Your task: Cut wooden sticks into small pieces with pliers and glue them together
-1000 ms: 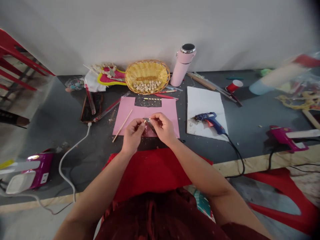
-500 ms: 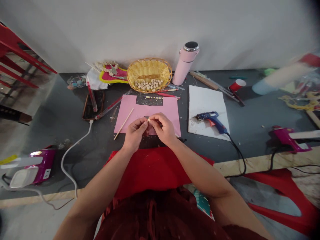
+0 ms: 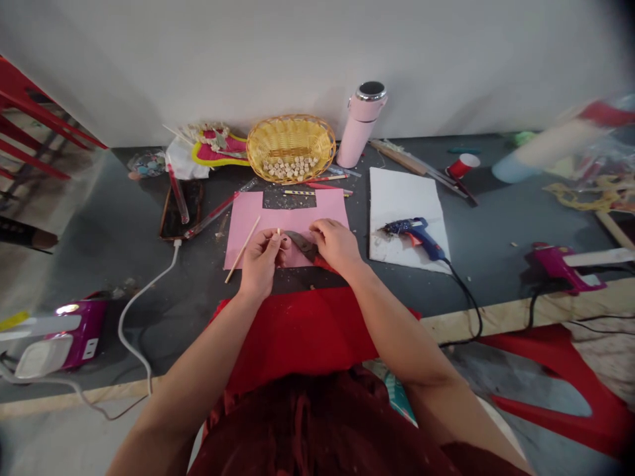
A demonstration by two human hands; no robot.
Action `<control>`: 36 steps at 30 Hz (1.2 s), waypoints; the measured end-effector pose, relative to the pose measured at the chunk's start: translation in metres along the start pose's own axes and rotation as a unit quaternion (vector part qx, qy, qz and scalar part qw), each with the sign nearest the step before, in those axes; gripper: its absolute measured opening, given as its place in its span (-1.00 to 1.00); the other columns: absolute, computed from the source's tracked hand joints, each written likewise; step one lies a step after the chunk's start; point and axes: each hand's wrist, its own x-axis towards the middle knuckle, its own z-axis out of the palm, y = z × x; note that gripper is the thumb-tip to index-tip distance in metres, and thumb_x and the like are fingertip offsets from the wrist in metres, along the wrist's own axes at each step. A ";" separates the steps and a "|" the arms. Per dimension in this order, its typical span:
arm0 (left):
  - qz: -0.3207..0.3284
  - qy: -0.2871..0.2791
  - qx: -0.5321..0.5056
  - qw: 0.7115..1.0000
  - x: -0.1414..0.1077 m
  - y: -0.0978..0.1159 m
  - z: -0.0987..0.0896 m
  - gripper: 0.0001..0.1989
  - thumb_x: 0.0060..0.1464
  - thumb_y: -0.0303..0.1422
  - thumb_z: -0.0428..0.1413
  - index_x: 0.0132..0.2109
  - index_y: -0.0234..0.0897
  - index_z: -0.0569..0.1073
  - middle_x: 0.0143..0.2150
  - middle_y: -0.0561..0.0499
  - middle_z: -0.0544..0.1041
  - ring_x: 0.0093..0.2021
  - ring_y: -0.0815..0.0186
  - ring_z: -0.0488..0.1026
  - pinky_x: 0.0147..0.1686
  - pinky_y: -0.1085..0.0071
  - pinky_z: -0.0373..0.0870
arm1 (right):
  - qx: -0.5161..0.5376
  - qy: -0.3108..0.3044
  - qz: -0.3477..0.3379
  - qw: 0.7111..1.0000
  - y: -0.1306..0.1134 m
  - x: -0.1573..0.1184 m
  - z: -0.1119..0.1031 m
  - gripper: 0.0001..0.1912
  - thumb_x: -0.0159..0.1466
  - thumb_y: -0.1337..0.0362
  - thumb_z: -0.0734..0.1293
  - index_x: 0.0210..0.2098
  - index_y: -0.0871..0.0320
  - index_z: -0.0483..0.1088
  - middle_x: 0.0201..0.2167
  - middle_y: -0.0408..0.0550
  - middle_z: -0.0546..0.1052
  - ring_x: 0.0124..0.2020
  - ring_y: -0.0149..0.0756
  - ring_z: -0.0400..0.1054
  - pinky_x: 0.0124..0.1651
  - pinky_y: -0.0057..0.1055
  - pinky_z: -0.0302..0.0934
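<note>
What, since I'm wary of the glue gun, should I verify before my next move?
- Glue gun on the white board, apart from both hands: ok.
- Glue gun cool: cannot tell.
- Small pale piece pinched in the left hand: ok.
- Red-handled tool firmly gripped by the right hand: cannot tell.
- Pink paper free of loose sticks: not ok, a thin stick lies across its left side.

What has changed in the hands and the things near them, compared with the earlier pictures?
The right hand has moved to the right, away from the left hand; their fingertips were close together. The left hand still pinches a small pale piece. More of the dark metal tool now shows between them. The basket, glue gun and thin stick stayed in place.
</note>
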 end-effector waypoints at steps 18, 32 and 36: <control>0.000 0.017 -0.028 0.999 0.007 -0.002 -0.004 -0.85 0.03 -0.38 0.15 -0.23 -0.32 0.39 -0.41 0.07 0.45 -0.62 0.55 0.29 -0.64 0.61 0.24 | -0.129 -0.071 -0.079 0.986 -0.018 -0.045 -0.043 -0.87 0.26 0.22 0.30 -0.29 0.16 0.41 -0.23 0.09 0.47 -0.13 -0.08 0.29 -0.05 -0.17 0.20; 0.013 0.034 -0.027 0.999 0.008 -0.009 -0.006 -0.81 0.02 -0.37 0.16 -0.20 -0.33 0.39 -0.44 0.07 0.45 -0.61 0.54 0.29 -0.65 0.61 0.23 | 0.033 -0.002 0.003 0.999 -0.005 -0.050 -0.045 -0.80 0.35 0.18 0.18 -0.24 0.18 0.33 -0.31 0.04 0.50 -0.27 -0.19 0.37 -0.17 -0.20 0.28; 0.011 0.033 -0.027 0.999 0.009 -0.009 -0.007 -0.83 0.03 -0.37 0.15 -0.21 -0.32 0.39 -0.44 0.08 0.44 -0.61 0.54 0.30 -0.64 0.61 0.23 | 0.365 0.043 0.087 0.926 -0.018 -0.039 -0.050 -0.68 0.31 -0.02 0.18 -0.17 0.10 0.26 -0.39 -0.11 0.47 -0.54 -0.42 0.31 -0.48 -0.42 0.27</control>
